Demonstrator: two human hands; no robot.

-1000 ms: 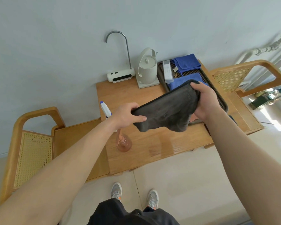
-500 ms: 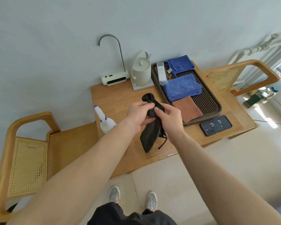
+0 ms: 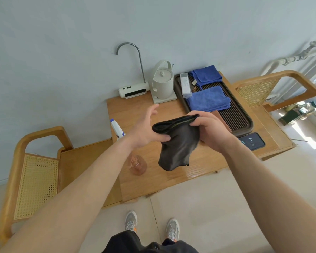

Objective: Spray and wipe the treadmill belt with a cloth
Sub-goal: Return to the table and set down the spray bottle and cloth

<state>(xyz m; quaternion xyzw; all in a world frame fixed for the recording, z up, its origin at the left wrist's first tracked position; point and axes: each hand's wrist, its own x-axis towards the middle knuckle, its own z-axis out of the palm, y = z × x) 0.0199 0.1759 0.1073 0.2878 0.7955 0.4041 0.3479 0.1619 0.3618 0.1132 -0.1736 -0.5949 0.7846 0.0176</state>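
Grey cloth (image 3: 179, 145) clamped at top edge by right hand (image 3: 208, 128), left hand (image 3: 144, 130) fingers splayed, thumb against it: fold into flat pad, then take spray bottle (image 3: 137, 166).

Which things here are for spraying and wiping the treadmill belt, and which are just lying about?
For the job: dark cloth, spray bottle.
Lying about: kettle, water dispenser, blue towels, remote control, phone, tea tray.
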